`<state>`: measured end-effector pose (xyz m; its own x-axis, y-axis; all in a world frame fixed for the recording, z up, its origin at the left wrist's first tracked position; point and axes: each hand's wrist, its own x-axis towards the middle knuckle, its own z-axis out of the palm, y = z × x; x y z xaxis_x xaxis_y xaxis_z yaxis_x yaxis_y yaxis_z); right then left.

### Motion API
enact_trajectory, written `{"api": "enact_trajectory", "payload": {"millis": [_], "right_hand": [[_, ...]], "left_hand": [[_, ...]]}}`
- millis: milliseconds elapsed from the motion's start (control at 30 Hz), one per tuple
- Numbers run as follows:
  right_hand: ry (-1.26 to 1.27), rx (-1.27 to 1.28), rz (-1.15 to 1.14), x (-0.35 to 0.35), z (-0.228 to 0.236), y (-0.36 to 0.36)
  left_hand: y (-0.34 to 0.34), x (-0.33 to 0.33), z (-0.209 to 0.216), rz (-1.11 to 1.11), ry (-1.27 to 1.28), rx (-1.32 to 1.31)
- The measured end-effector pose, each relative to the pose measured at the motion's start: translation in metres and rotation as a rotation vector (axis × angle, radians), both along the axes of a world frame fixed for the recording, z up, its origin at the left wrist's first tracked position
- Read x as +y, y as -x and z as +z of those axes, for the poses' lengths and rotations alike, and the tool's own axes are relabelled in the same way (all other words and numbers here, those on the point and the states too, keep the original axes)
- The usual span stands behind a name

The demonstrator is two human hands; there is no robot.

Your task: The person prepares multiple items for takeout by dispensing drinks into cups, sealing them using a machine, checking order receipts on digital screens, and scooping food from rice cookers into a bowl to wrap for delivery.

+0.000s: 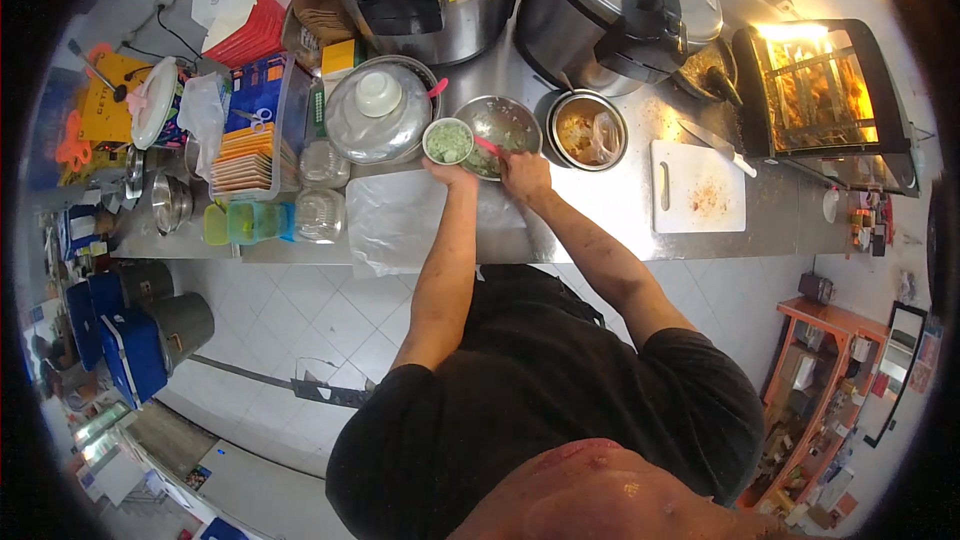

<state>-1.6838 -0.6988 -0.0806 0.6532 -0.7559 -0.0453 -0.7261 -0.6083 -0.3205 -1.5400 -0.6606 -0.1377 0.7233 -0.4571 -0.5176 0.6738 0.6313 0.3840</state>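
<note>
My left hand (452, 174) is wrapped round a small white bowl (427, 145) filled with pale green, rice-like food. Right beside it stands a wide metal mixing bowl (500, 118) with some of the same green-flecked food inside. My right hand (526, 178) is closed at the near right rim of the metal bowl, gripping a utensil with a pink handle (486, 145). The utensil's working end cannot be made out. Under my left forearm a clear plastic sheet (385, 225) lies along the counter's front edge.
Two big steel cookers (470, 15) stand behind. To the left are a lidded pot (345, 120) and a bin of envelopes (290, 115). On the right are a steel pot (622, 135) with brown food, a white cutting board (690, 165), a knife (715, 143) and a lit glass case (830, 90).
</note>
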Motion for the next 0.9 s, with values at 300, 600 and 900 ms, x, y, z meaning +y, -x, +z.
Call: {"api": "enact_trajectory", "payload": {"millis": [300,600,900], "right_hand": [[-0.704,-0.309,-0.139,-0.037,-0.041,0.048],[-0.558,-0.613,-0.283,-0.019,0.049,0.061],[0.149,-0.093,-0.065,0.037,0.045,0.042]], "left_hand": [[0.009,-0.010,-0.009,-0.023,-0.003,-0.060],[0.019,0.027,0.047,-0.423,-0.450,-0.077],[0.022,-0.020,0.033,-0.760,-0.550,-0.087]]}}
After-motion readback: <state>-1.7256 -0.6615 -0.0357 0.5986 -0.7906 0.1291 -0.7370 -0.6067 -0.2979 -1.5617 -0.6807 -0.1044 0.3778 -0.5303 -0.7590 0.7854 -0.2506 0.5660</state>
